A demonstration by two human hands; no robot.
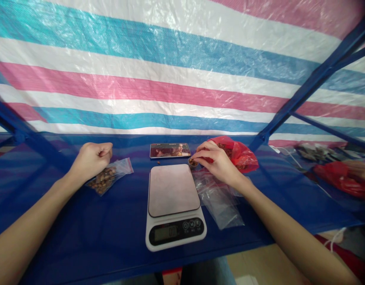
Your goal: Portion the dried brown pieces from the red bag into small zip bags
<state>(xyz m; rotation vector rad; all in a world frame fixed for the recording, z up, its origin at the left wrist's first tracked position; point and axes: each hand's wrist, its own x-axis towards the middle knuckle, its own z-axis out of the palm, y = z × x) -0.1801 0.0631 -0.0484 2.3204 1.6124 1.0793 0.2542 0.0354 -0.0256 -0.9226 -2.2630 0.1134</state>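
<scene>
A first-person view looks down at a blue table [81, 237] backed by a tarpaulin [170, 79] striped in pink, white and turquoise, with blue frame bars slanting down at either side. On the left, the person's left hand [91, 158] is curled into a loose fist, fingers pressed together, resting on the upper edge of a small zip bag [106, 180] with a red seal strip, which lies flat on the table and holds brown nut-like pieces. In the centre stands a white kitchen scale [174, 206] with a bare platform and a dark display at its near edge; the digits are too blurred to read. Just behind the scale lies a phone [170, 150], flat, its screen lit with a picture. Right of the phone, at the scale's far right corner, the right hand [216, 160] reaches in with its fingers bent down and drawn together over a small round cup [193, 162] of brown pieces; whether they pinch anything cannot be told. Just behind that hand sits a red plastic bag [241, 154], open, with dark contents. Under the right wrist, beside the scale, lies a stack of empty clear bags [220, 202]. At the far right edge, another red bag [339, 178] and another person's hand [358, 168] are partly in view.
</scene>
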